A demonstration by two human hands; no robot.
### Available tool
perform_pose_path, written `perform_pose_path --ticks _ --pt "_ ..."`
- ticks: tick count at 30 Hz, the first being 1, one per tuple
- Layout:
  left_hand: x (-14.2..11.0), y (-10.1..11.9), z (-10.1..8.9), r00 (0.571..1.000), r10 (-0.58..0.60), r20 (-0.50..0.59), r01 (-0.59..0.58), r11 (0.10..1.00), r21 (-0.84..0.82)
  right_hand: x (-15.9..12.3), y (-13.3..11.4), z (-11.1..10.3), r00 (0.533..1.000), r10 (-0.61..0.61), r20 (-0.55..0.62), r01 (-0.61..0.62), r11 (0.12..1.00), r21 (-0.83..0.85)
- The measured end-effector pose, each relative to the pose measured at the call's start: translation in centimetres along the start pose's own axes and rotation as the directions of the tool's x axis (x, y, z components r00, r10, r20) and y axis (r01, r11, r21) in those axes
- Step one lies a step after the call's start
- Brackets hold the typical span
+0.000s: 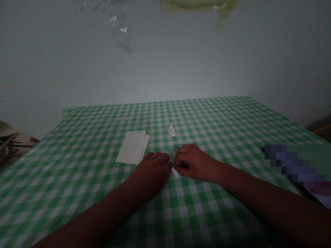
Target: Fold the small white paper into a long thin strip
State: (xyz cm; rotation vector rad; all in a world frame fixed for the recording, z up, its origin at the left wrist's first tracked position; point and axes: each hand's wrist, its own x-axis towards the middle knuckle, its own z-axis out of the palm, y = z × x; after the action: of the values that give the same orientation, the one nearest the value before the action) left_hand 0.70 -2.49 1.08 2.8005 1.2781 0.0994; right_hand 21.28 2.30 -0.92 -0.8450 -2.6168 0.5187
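Both my hands rest close together on a green-and-white checked tablecloth [207, 117]. My left hand [153, 168] lies knuckles up with its fingers curled, fingertips against a small white piece of paper [176, 172]. My right hand [192, 162] is closed, pinching the same small paper from the right, with a dark spot at its fingers that I cannot make out. A stack of white printed sheets [132, 146] lies just beyond my left hand. A small folded white paper piece [171, 130] sits farther back, beyond both hands.
A pixelated dark object [297, 163] lies at the table's right edge. A pale wall stands behind the table, with clear plastic [120, 31] and a yellowish bag [199, 5] hanging high up. Dark wooden items [10, 141] show at the far left.
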Motion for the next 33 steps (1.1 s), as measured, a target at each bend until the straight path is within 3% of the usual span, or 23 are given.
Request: perform_pose_path --ticks 11,33 --pt "-0.1 -0.3 0.1 1.0 -0.023 0.003 0.023 0.999 -0.031 -0.6 -0.4 -0.4 0.998 -0.018 0.063 0.019 1.0 -0.018" --pt "0.3 -1.5 -0.2 0.999 0.033 0.013 -0.032 0.996 -0.08 -0.7 -0.4 -0.1 1.0 -0.016 0.008 0.016 1.0 -0.023"
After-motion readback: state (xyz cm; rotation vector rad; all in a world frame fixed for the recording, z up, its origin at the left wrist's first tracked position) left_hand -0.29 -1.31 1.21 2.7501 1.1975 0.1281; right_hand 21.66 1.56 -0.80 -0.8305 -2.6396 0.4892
